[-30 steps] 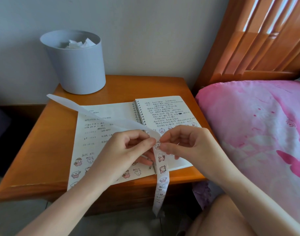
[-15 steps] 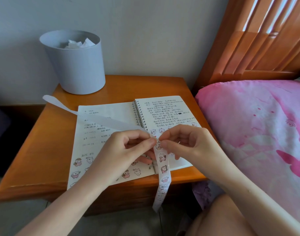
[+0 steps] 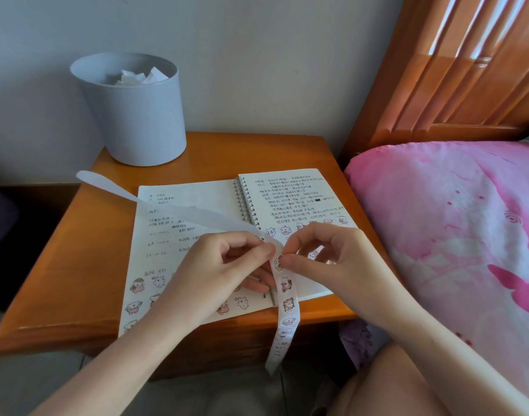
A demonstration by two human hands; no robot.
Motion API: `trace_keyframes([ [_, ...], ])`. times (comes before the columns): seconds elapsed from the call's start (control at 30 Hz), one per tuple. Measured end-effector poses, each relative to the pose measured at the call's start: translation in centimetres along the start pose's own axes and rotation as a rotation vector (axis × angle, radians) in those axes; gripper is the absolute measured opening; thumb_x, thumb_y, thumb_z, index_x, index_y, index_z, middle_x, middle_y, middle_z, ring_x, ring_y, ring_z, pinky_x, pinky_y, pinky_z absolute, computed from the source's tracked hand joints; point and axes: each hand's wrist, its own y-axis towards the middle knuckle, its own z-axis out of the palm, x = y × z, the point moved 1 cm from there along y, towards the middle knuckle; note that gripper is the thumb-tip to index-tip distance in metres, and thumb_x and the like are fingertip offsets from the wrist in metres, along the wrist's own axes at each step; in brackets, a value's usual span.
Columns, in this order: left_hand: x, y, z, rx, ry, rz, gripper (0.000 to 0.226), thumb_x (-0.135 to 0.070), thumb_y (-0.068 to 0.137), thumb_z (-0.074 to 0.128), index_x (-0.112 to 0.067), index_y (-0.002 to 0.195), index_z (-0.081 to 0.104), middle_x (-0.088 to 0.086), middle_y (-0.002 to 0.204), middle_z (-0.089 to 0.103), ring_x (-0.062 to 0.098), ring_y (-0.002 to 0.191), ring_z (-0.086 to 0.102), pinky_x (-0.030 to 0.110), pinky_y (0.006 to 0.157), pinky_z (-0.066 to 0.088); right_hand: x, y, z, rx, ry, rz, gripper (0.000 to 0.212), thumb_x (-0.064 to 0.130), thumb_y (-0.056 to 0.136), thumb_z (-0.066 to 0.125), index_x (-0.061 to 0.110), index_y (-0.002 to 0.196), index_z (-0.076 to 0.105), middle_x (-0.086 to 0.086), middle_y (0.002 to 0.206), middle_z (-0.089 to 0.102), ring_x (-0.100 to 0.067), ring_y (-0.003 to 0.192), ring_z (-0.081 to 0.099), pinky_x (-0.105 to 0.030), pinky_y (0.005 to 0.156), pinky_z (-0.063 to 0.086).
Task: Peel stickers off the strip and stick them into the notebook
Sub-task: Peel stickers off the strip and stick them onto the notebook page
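Note:
An open spiral notebook (image 3: 191, 202) with handwriting and small cartoon stickers lies on the wooden nightstand (image 3: 86, 259). A long white sticker strip (image 3: 287, 307) bends over my hands: its printed end hangs past the table's front edge, its bare end (image 3: 113, 187) trails up to the left. My left hand (image 3: 215, 271) pinches the strip at the bend between thumb and forefinger. My right hand (image 3: 323, 253) touches the same spot from the right, fingertips on a sticker at the strip's edge.
A grey bin (image 3: 134, 115) with crumpled white paper stands at the table's back left corner. A bed with a pink cover (image 3: 455, 229) and wooden headboard (image 3: 455, 70) borders the table on the right. My knee (image 3: 386, 382) is below.
The strip has slid a little: its bare end drifted left and lower, and the printed end hangs slightly farther down. Both hands stay pinched at the bend.

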Motion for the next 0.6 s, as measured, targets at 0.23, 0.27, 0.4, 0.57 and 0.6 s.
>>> trace_keyframes([
  [0.23, -0.2, 0.2, -0.6, -0.03, -0.01, -0.048, 0.015, -0.017, 0.09, 0.06, -0.013, 0.084, 0.073, 0.0, 0.072, 0.076, 0.012, 0.063, 0.072, 0.014, 0.056, 0.055, 1.0, 0.0, -0.5, -0.004, -0.037, -0.041, 0.003, 0.03, 0.08, 0.069, 0.029, 0.08, 0.067, 0.016, 0.087, 0.064, -0.005, 0.085, 0.057, -0.023, 0.071, 0.048],
  [0.27, -0.2, 0.2, -0.8, -0.038, -0.016, -0.051, 0.016, -0.017, 0.09, 0.059, -0.012, 0.084, 0.073, 0.001, 0.073, 0.076, 0.013, 0.063, 0.072, 0.015, 0.056, 0.055, 1.2, -0.1, -0.8, -0.003, 0.003, -0.028, 0.002, 0.028, 0.08, 0.07, 0.026, 0.081, 0.068, 0.014, 0.085, 0.067, -0.005, 0.083, 0.059, -0.024, 0.072, 0.049],
  [0.4, -0.4, 0.2, -1.7, -0.067, -0.047, -0.058, 0.016, -0.015, 0.09, 0.059, -0.009, 0.086, 0.074, 0.006, 0.076, 0.075, 0.015, 0.065, 0.072, 0.017, 0.057, 0.056, 1.3, 0.1, -2.3, 0.079, 0.058, 0.109, 0.004, 0.022, 0.078, 0.073, 0.019, 0.079, 0.071, 0.005, 0.078, 0.071, -0.004, 0.068, 0.061, -0.02, 0.059, 0.048],
  [0.57, -0.3, 0.3, -1.8, -0.054, -0.026, -0.07, 0.017, -0.014, 0.091, 0.059, -0.008, 0.087, 0.074, 0.007, 0.078, 0.075, 0.016, 0.067, 0.072, 0.018, 0.059, 0.058, 0.7, 0.0, -2.1, 0.214, 0.006, 0.276, 0.007, 0.022, 0.078, 0.073, 0.015, 0.08, 0.073, 0.004, 0.069, 0.07, 0.0, 0.059, 0.059, -0.009, 0.053, 0.042],
  [0.6, -0.3, 0.3, -1.8, -0.054, -0.024, -0.07, 0.018, -0.014, 0.091, 0.059, -0.008, 0.086, 0.074, 0.006, 0.077, 0.075, 0.016, 0.067, 0.072, 0.019, 0.059, 0.058, 0.6, 0.0, -1.9, 0.22, -0.004, 0.28, 0.007, 0.022, 0.079, 0.073, 0.015, 0.08, 0.073, 0.006, 0.068, 0.07, 0.001, 0.059, 0.059, -0.008, 0.056, 0.044],
])
